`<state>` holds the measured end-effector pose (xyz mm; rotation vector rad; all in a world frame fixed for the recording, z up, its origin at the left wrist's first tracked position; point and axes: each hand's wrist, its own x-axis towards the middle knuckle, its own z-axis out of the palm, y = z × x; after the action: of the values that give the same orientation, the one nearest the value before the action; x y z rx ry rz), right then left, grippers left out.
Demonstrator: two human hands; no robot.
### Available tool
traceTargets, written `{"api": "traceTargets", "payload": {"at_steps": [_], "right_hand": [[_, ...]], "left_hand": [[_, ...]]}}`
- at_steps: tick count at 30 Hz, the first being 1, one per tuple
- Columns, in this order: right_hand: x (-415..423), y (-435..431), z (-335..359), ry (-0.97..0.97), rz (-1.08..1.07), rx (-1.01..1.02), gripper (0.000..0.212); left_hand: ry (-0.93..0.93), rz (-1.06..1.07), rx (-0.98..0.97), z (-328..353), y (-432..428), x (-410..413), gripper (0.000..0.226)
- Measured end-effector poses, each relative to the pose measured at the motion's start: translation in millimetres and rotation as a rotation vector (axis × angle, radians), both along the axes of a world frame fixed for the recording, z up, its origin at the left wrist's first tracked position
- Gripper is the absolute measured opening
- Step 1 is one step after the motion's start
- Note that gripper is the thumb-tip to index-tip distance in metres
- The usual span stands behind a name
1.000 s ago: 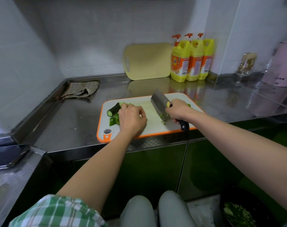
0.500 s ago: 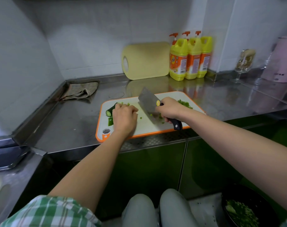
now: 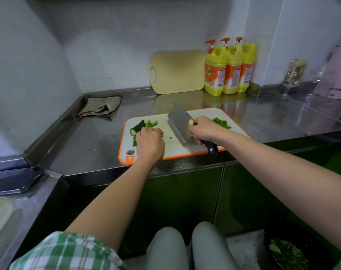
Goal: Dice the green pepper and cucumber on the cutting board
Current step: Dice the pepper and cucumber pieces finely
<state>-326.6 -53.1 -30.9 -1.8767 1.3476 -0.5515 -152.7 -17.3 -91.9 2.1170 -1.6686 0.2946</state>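
Green pepper (image 3: 151, 123) lies in torn pieces at the eleven o'clock corner of the cutting board (image 3: 204, 114), touching the dark cucumber (image 3: 137, 128) stub, whose cut end faces eight o'clock. One pepper strip (image 3: 134, 141) lies just beside the left hand (image 3: 150, 142), at its nine o'clock. That hand rests knuckles-up on the board with its fingers curled under; I cannot tell whether they hold anything. At its three o'clock the right hand (image 3: 203, 130) is wrapped round the black handle of the cleaver (image 3: 178, 121), the blade tilted, its edge down on the board among a few green bits. A heap of diced pepper (image 3: 222, 122) sits at the board's two o'clock, behind the right wrist.

The orange-rimmed board lies at the front edge of a steel counter (image 3: 87, 143). At twelve o'clock a yellow board (image 3: 177, 72) leans on the wall beside three yellow bottles (image 3: 230, 69). A folded cloth (image 3: 99, 108) lies at ten o'clock, and a glass (image 3: 294, 75) and pink kettle (image 3: 337, 75) at two. Down at five o'clock is a dark bowl (image 3: 312, 240) holding chopped greens.
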Motion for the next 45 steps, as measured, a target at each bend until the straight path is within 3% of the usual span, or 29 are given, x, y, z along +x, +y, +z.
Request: {"api": "traceTargets", "payload": {"at_steps": [5,15,24,32,36,40,45], "right_hand": [[18.2,10.9,-7.7,0.066,0.060,0.032,0.015],[-50.0,-32.9,-5.0,0.151,-0.200,-0.007,0.007],[-18.1,-10.7,-5.5,0.083,0.008,0.033,0.010],[-54.6,-30.1,1.2,0.100,-0.195,0.054,0.008],[-48.5,-26.4,9.6,-0.058,-0.173,0.087,0.011],[-45.0,-25.8,11.5,-0.228,-0.214,0.097,0.014],[-50.1,-34.0,4.0,-0.397,-0.347,0.133,0.011]], "left_hand": [[0.004,0.070,-0.022,-2.6,-0.5,1.5,0.037],[0.080,-0.129,0.054,-1.6,-18.8,-24.2,0.038],[0.126,-0.118,0.046,-4.2,-27.3,-24.4,0.037],[0.227,-0.143,0.053,-0.4,-28.7,-21.4,0.033],[0.313,-0.194,0.011,5.9,-31.8,-20.3,0.031],[0.275,-0.373,-0.082,12.6,-27.9,-42.9,0.040],[0.207,-0.502,0.045,11.8,-32.2,-79.2,0.053]]}}
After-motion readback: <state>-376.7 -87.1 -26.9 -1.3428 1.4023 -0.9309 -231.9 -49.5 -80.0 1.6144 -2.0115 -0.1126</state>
